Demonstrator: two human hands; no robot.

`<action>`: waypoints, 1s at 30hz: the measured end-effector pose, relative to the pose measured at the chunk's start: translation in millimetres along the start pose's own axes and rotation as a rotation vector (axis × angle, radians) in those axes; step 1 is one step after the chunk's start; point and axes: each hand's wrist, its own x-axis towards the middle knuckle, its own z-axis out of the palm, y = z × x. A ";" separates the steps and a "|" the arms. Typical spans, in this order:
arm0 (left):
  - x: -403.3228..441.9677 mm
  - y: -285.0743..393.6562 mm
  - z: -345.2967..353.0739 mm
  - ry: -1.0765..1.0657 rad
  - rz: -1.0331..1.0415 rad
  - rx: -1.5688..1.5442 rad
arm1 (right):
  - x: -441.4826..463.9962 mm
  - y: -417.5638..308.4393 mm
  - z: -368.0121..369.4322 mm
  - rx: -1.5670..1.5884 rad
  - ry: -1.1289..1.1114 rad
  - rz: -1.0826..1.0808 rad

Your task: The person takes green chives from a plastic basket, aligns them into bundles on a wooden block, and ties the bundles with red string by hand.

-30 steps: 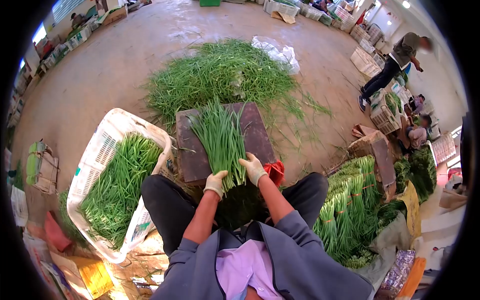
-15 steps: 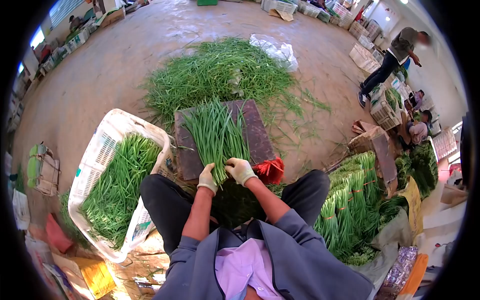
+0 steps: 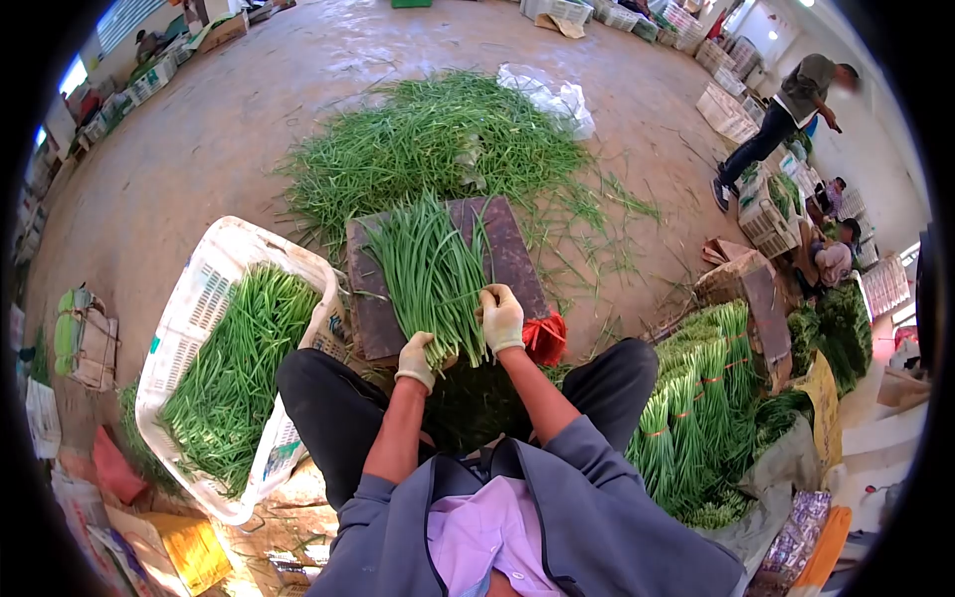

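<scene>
Head view: looking down at my lap and the board [image 3: 517, 261].
Left hand [image 3: 416, 362]: gloved, closed round the pale ends of the green stalks [image 3: 428, 274].
Right hand [image 3: 501, 316]: gloved, apart from my left, fingers pinched at the bundle's right edge; I cannot tell on what.
Stalks: lying on the board, leafy ends away from me.
Red bundle [image 3: 544, 339]: just beside the board's near right corner.
White crate [image 3: 156, 374]: on my left, holding more greens.

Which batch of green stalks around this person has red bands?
The neat bunches at the person's right: thin red bands circle several of them. None show on the loose heap ahead, the stalks in the white crate or the pile on the board.
</scene>
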 end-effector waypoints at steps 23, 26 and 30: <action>-2.4 2.5 5.0 0.021 -0.008 0.002 | -11.9 -23.4 -25.2 0.232 -0.412 0.355; -2.3 2.3 1.0 0.002 -0.011 -0.002 | -22.7 -29.4 -20.5 -0.086 -0.565 0.281; 21.7 -11.2 -12.1 -0.054 0.056 -0.081 | -28.4 0.0 8.7 -0.677 -0.536 -0.231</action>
